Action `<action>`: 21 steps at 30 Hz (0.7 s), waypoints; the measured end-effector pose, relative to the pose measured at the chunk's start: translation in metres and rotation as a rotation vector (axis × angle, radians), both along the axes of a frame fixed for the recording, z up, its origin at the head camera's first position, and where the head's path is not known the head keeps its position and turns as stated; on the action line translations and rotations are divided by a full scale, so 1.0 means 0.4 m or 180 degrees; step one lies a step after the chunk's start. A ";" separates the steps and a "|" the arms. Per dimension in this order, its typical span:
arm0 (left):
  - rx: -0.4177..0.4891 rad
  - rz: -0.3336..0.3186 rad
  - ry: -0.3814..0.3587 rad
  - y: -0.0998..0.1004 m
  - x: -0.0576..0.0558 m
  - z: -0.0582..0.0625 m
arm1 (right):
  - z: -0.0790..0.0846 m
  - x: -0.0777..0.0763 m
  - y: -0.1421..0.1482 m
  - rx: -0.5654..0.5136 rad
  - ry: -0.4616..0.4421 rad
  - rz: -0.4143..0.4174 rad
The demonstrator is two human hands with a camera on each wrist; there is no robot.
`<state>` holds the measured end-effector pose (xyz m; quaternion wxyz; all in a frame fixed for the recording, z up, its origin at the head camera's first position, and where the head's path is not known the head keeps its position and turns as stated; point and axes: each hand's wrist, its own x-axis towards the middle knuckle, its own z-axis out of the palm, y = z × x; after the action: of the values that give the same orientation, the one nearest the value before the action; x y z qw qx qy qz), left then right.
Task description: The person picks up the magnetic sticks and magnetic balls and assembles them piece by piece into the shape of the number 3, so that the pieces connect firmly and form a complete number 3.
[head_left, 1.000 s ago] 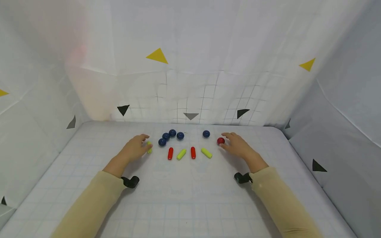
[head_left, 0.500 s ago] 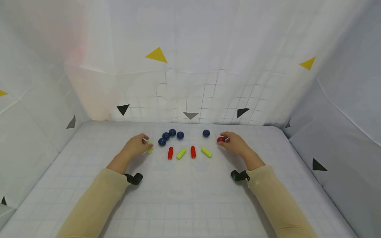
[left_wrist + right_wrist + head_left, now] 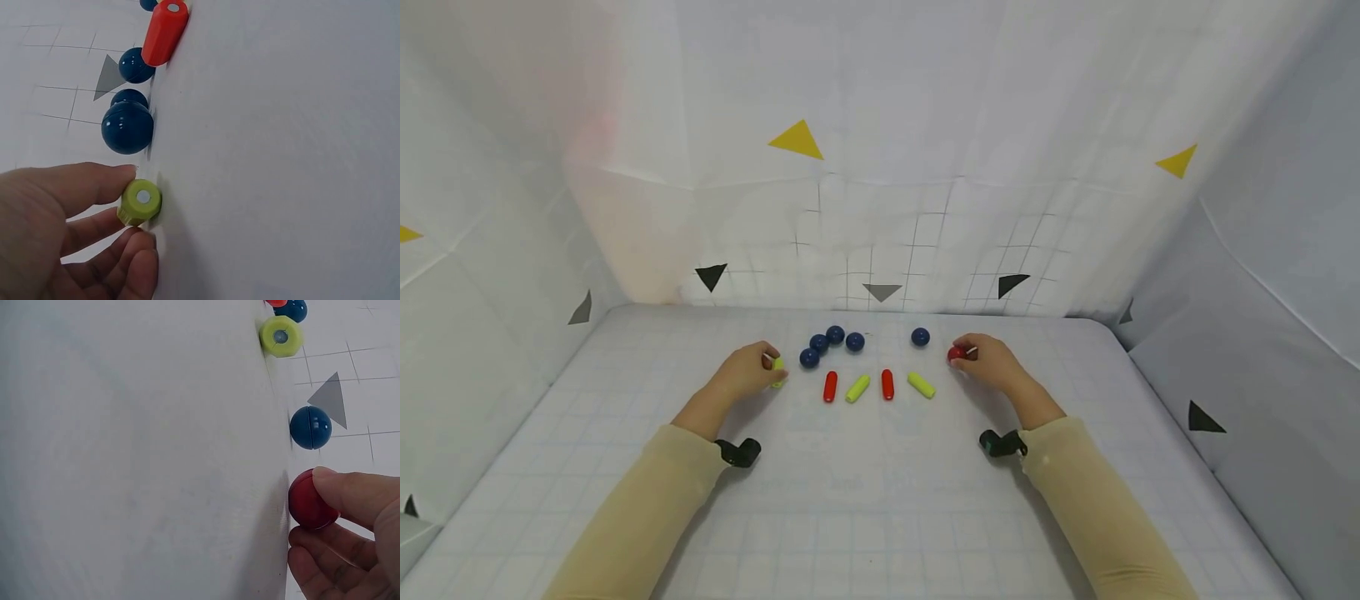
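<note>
At the left of the row, my left hand (image 3: 747, 371) pinches a short yellow-green rod (image 3: 139, 203) between thumb and fingers. The rod has a pale round dot in its end and lies on the table. On the right, a red ball (image 3: 309, 501) sits between the thumb and fingers of my right hand (image 3: 992, 362), touching the table. Several dark blue balls (image 3: 819, 343) lie just right of the left hand. Another blue ball (image 3: 921, 337) rests left of the red ball. Between the hands lie two red rods (image 3: 830, 387) and two yellow-green rods (image 3: 858, 388).
A white sheeted table (image 3: 872, 500) with a faint grid lies under everything. White cloth walls (image 3: 880, 100) with yellow and dark triangles stand at the back and both sides. A small black device (image 3: 739, 452) sits at each wrist.
My left fingers and thumb have closed on the yellow-green rod, and my right ones on the red ball. Both forearms have shifted slightly inward. The other balls and rods stay in place.
</note>
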<state>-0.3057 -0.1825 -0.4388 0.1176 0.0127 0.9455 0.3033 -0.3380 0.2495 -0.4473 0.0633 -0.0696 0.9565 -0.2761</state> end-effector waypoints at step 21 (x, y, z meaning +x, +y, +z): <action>0.0129 -0.0118 0.0010 0.006 0.047 0.005 | 0.014 0.036 0.002 -0.0185 -0.0137 -0.0054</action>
<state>-0.2870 -0.1801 -0.4366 0.1214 0.0331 0.9390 0.3202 -0.3234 0.2504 -0.4419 0.0795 -0.0574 0.9471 -0.3057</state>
